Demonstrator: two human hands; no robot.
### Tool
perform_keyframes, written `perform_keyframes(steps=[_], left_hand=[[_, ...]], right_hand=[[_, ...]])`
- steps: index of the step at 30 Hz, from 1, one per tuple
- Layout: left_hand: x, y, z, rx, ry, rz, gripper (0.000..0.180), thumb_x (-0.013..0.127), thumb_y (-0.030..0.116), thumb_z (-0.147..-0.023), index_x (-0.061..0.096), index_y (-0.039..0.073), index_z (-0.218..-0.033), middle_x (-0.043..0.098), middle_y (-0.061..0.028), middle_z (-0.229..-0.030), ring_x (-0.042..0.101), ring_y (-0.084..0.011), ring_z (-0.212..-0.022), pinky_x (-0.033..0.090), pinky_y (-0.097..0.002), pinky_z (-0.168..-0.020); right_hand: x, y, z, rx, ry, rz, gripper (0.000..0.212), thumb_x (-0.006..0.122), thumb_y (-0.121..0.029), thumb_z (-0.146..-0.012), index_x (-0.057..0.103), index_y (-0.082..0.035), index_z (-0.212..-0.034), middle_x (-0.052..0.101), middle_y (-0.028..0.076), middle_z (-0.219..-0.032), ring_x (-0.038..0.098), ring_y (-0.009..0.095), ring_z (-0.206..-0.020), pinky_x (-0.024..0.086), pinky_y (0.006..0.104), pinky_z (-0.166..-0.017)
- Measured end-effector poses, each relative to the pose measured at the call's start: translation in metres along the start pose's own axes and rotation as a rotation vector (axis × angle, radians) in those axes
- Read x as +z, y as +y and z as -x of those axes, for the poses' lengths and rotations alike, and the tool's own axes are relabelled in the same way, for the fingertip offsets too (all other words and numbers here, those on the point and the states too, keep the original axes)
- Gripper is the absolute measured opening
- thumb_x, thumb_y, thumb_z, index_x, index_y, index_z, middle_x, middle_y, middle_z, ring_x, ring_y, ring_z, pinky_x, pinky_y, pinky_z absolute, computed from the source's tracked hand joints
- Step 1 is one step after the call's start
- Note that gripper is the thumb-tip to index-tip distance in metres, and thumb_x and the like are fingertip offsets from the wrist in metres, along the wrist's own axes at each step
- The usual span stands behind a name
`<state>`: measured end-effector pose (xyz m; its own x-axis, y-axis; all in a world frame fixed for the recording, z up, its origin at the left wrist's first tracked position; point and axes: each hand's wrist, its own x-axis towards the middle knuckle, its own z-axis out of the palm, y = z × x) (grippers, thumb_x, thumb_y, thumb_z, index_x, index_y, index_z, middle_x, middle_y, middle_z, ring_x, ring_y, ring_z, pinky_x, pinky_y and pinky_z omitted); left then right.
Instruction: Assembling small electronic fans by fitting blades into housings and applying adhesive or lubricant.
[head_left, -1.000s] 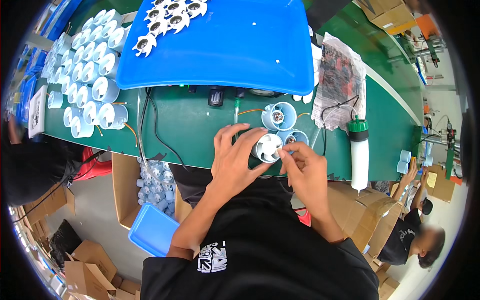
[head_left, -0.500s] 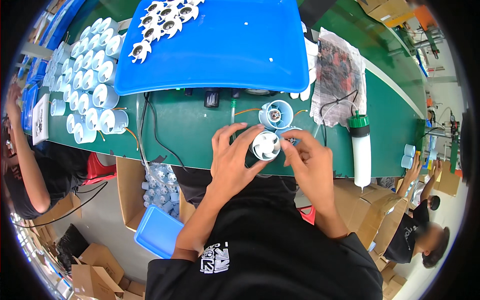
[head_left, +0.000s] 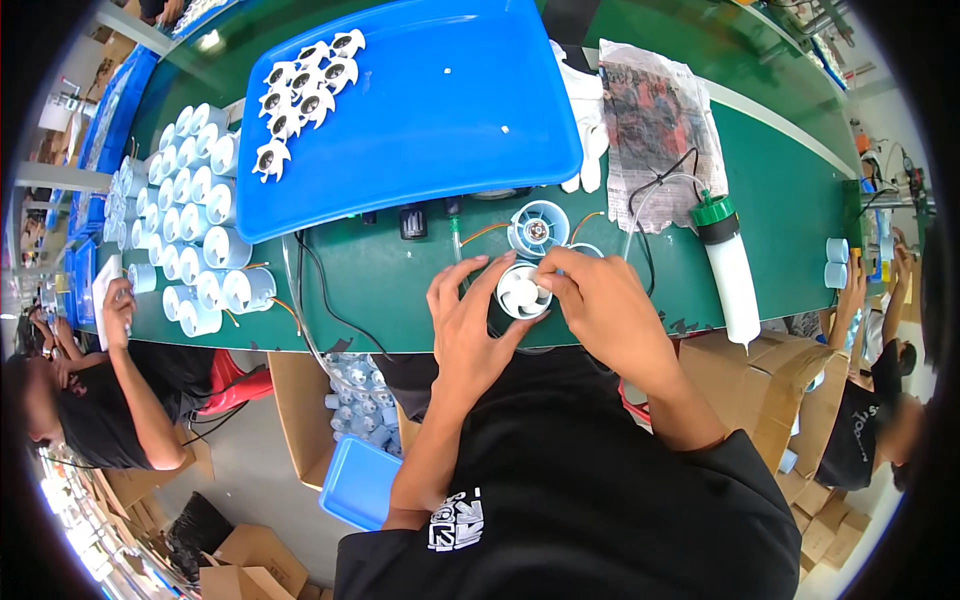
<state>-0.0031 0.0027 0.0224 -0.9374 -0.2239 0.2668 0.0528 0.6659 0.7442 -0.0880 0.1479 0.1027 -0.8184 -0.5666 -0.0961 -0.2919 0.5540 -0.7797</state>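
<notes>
A small light-blue fan housing with a white fan wheel [head_left: 522,291] in it stands at the near side of the green bench. My left hand [head_left: 468,328] curves round its left side, thumb below and fingers above, gripping it. Over its upper right, my right hand [head_left: 615,315] pinches at the white wheel with thumb and forefinger; the exact contact is partly hidden. Just behind sits another light-blue housing [head_left: 538,229], open side up, its metal centre showing and orange wires at both sides. A further housing [head_left: 587,249] is mostly covered by my right hand.
A blue tray [head_left: 450,130] holds several white fan wheels [head_left: 310,103]. Many light-blue housings [head_left: 222,248] stand at the left. On the right are newspaper [head_left: 660,130] and a white tube with green cap [head_left: 732,285]. Cardboard boxes [head_left: 735,390] flank me; co-workers sit on both sides.
My right fingers have moved from the wheel's right edge to above it, the hand turning further over it. My left hand keeps its hold. The whole view has shifted and turned slightly.
</notes>
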Motion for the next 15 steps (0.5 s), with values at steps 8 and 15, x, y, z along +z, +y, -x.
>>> perform_keyframes(steps=[8, 15], left_hand=[[-0.002, 0.001, -0.001, 0.001, 0.022, -0.031, 0.068, 0.089, 0.013, -0.063, 0.065, 0.012, -0.126, 0.058, -0.0114, -0.126, 0.050, -0.0302, -0.121, 0.038, -0.0435, -0.102], [-0.002, -0.002, -0.001, 0.048, 0.029, -0.030, 0.069, 0.089, 0.019, -0.064, 0.062, 0.009, -0.127, 0.064, -0.0053, -0.123, 0.052, -0.0272, -0.121, 0.037, -0.0434, -0.103]], right_hand=[[0.000, -0.004, 0.010, -0.029, 0.152, -0.015, 0.007, 0.061, -0.012, -0.094, 0.063, -0.006, -0.096, 0.067, 0.020, -0.085, 0.063, 0.043, -0.075, 0.048, 0.0499, -0.061], [0.005, -0.004, 0.006, -0.089, 0.055, 0.128, 0.009, 0.063, -0.010, -0.092, 0.065, -0.006, -0.100, 0.068, 0.016, -0.087, 0.065, 0.038, -0.076, 0.050, 0.0453, -0.062]])
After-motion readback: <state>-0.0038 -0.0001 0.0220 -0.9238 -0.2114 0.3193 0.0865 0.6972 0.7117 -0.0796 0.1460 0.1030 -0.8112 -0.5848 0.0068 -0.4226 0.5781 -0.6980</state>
